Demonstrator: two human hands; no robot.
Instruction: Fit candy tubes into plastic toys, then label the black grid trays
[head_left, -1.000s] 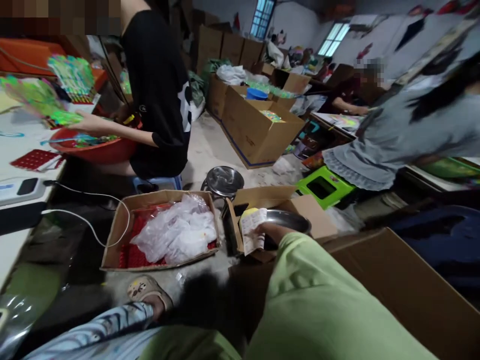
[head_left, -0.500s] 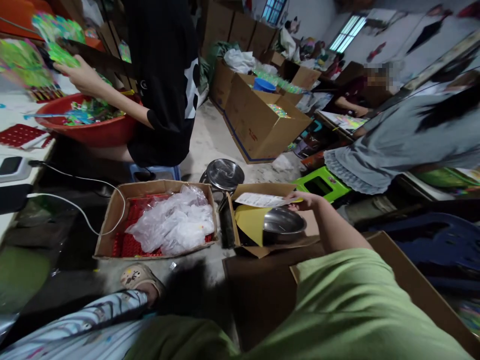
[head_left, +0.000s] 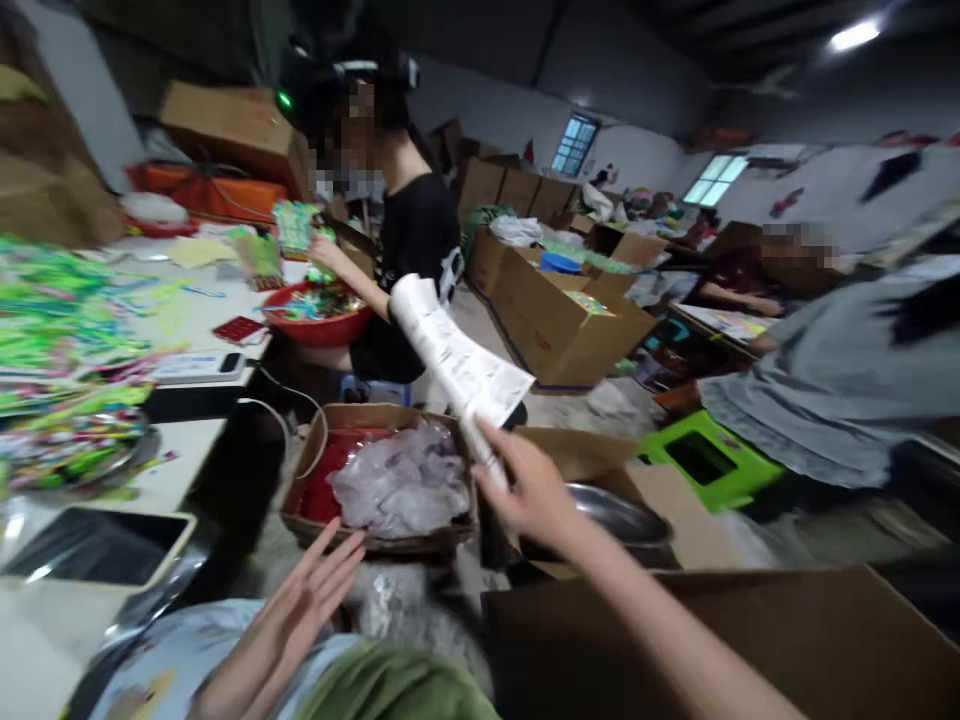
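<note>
In the head view, my right hand (head_left: 534, 487) is closed on the near end of a curled white printed sheet (head_left: 461, 358). The sheet stretches up and away over the floor, with small dark print on it. Beneath my right forearm lies a metal bowl (head_left: 626, 515) in an open cardboard box (head_left: 589, 450), partly covered by my arm. My left hand (head_left: 319, 590) is low in front of my lap, fingers straight and slightly apart, holding nothing. Just beyond it is a shallow carton (head_left: 442, 545) with red pieces and crumpled clear plastic bags (head_left: 405, 480).
On the left, a white table (head_left: 206, 430) bears a phone (head_left: 101, 545), a power bank-like device and heaps of colourful strips (head_left: 67, 300). A co-worker in black (head_left: 420, 220) sits by a red basin (head_left: 322, 325). A green stool (head_left: 705, 455) and large cartons (head_left: 536, 325) stand right.
My right hand has lifted the printed sheet out of the box and swung it left and up. My left hand has come into view. The view has tilted up and turned left.
</note>
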